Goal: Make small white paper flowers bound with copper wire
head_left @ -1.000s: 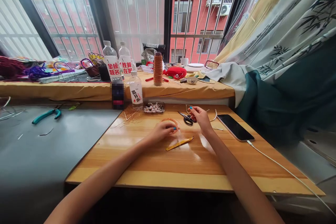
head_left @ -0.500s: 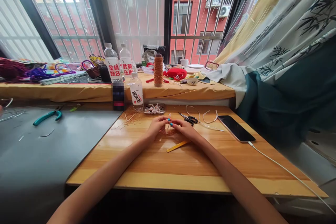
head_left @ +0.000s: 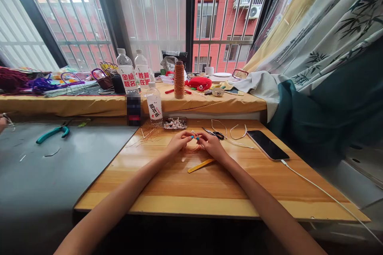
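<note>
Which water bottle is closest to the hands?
The small bottle standing on the wooden table, just beyond the left hand. The two taller bottles stand farther back, on the yellow-covered ledge by the window.

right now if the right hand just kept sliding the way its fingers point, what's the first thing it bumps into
The right hand points left and slightly away, fingertips at the orange thread. It would almost at once meet the left hand, whose fingertips pinch the same small piece. They look touching, though depth is hard to judge.
</note>
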`<state>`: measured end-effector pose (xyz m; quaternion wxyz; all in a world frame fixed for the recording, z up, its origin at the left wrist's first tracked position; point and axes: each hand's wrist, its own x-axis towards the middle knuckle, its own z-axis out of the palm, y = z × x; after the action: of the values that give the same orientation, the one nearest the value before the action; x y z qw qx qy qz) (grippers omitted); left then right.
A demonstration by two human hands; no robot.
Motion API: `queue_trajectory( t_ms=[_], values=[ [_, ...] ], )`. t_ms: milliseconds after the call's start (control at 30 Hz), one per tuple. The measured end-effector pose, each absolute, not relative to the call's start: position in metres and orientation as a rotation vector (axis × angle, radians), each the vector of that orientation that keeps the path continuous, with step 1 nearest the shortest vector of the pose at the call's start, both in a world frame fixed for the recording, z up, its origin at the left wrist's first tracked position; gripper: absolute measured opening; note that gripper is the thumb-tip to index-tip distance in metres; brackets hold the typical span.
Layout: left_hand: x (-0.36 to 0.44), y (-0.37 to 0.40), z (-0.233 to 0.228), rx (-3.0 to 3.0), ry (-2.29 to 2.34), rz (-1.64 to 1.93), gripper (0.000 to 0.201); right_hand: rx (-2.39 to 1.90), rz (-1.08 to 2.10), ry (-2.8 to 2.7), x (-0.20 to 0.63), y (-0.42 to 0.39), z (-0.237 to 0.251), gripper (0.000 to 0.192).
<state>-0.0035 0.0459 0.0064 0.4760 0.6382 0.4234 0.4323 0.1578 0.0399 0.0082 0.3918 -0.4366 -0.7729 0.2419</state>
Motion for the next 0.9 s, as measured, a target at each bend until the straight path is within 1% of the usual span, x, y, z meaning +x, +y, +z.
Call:
queue_trajectory(
  t_ms=[200, 300, 400, 467, 700, 900],
  values=[
    [-0.0045, 0.0477, 0.0058, 1.587, 1.042, 1.046, 0.029, -1.071, 0.194, -2.133, 0.1647, 0.0417, 0.0134, 0.020],
    [-0.0043, 0.0448, 0.0088, 1.597, 1.037, 1.022, 0.030, -1.077, 0.061, -2.204, 0.1660, 0.0406, 0.0154, 0.021],
    [-0.0045, 0.0443, 0.0085, 1.595, 1.026, 1.012, 0.027, -1.071, -0.035, -2.259, 0.1669, 0.0406, 0.0159, 0.021],
    [-0.0047, 0.0444, 0.0077, 1.602, 1.018, 1.017, 0.025, -1.058, -0.040, -2.264, 0.1670, 0.0411, 0.0154, 0.021],
    [-0.0043, 0.0439, 0.0079, 1.637, 1.023, 1.007, 0.026, -1.019, 0.097, -2.302, 0.1654, 0.0419, 0.0118, 0.022],
    [-0.0067, 0.0462, 0.0042, 1.862, 1.103, 0.924, 0.030, -1.061, 0.112, -2.294, 0.1651, 0.0442, 0.0082, 0.020]
  ],
)
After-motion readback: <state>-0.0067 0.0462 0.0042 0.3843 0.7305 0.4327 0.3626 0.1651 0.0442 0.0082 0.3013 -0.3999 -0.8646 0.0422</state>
